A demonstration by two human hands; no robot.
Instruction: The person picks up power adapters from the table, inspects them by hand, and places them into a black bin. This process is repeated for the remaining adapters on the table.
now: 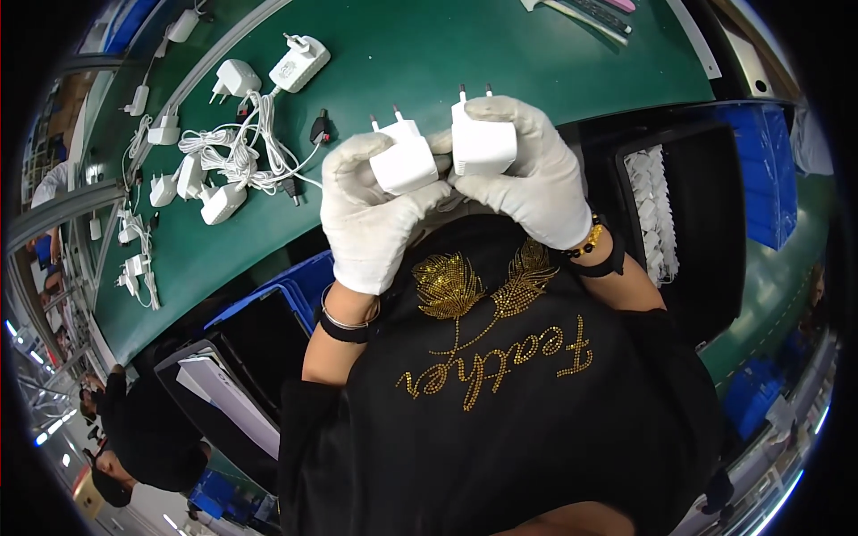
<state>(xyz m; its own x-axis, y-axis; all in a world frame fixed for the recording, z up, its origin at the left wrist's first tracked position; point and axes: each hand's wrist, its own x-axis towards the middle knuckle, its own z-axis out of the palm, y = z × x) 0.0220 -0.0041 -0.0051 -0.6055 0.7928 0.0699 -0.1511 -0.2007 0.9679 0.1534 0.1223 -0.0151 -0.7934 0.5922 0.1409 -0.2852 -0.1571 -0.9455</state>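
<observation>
In my gloved left hand [368, 205] is a white two-pin power adapter [404, 159], tilted a little, its pins pointing away from me. Fingers and thumb of my gloved right hand [538, 174] are closed round a second white power adapter [483, 143], held more upright and slightly farther off. Both are up close together near the table's front edge, side by side but apart. Whether cords hang from them is hidden by my gloves. To the left lies a tangle of white adapters [300, 64] with bundled white cables [234, 152] and black connector ends [320, 127].
The green table [393, 62] bends round in front and to the left. Tweezers and pen-like tools [590, 18] lie at the far right. On my right stands a black bin [706, 241] with white pieces; at left, a black box [223, 393] holds papers. Another person [152, 429] is at lower left.
</observation>
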